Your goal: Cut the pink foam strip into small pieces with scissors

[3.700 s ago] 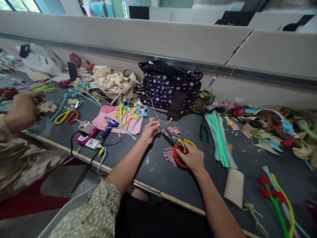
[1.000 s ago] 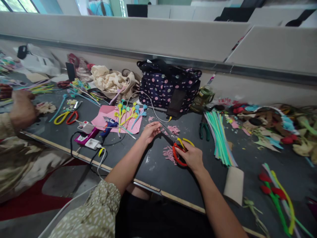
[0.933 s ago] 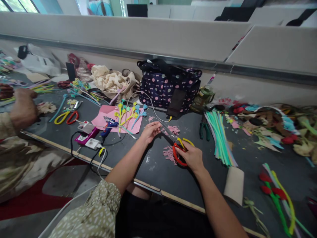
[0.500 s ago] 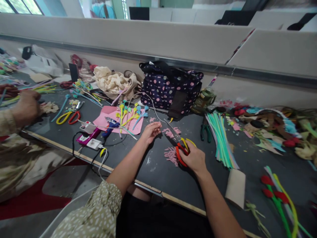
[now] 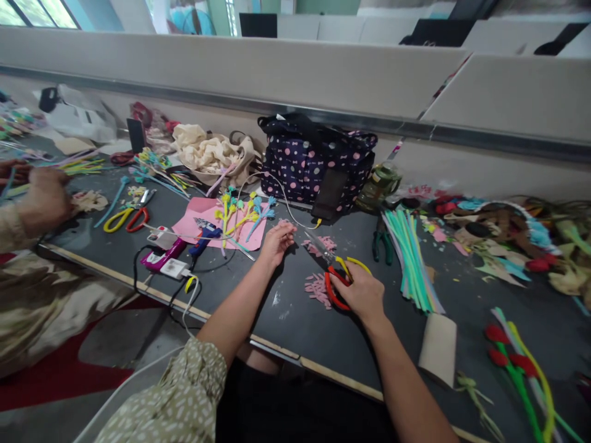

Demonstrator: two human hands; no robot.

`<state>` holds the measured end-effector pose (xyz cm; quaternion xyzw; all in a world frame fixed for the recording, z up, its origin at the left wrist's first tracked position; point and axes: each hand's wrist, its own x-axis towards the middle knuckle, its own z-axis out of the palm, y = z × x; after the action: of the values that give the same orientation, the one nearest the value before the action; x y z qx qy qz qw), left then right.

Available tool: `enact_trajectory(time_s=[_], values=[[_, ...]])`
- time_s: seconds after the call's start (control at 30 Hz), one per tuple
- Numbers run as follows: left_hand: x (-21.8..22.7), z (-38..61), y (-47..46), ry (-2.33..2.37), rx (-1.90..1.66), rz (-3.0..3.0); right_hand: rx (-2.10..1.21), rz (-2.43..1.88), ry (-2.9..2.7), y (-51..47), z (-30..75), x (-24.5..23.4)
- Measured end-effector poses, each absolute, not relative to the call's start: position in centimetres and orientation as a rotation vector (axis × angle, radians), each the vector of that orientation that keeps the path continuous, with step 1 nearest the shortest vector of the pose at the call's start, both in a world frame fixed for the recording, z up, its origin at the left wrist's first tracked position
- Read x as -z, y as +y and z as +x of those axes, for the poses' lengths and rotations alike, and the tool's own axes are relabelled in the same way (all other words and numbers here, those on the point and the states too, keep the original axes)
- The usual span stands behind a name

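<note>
My right hand [image 5: 364,294] is wrapped round the red and yellow handles of a pair of scissors [image 5: 333,261]. Their blades point up and left over the dark table. My left hand [image 5: 277,243] is closed in a pinch just left of the blade tips. Whatever sits between its fingertips is too small to make out. Beneath the blades lies one pile of small pink strips [image 5: 316,247], and a second pile of pink strips [image 5: 316,290] is on the table left of the handles.
Pink sheets [image 5: 196,215] with pipe-cleaner flowers and a blue glue gun [image 5: 206,237] lie left. A polka-dot bag [image 5: 295,163] stands behind. Green-handled pliers [image 5: 382,243], pipe cleaners [image 5: 409,258] and a cardboard tube [image 5: 438,351] are right. A co-worker's hands [image 5: 48,197] work at far left.
My left hand has shifted slightly left, away from the scissors' tips. The scissors' handles look a little wider apart. The co-worker's hands at far left have moved slightly.
</note>
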<state>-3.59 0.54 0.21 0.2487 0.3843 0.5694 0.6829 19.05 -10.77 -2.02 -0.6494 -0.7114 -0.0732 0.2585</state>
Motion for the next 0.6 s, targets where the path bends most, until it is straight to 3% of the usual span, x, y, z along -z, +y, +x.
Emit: enact_trajectory(time_s=[0.6], values=[[-0.5,-4.3,0.7,1.107,-1.404,0.904,0.11,-1.913,-1.791,-10.4,20.4,2.2]])
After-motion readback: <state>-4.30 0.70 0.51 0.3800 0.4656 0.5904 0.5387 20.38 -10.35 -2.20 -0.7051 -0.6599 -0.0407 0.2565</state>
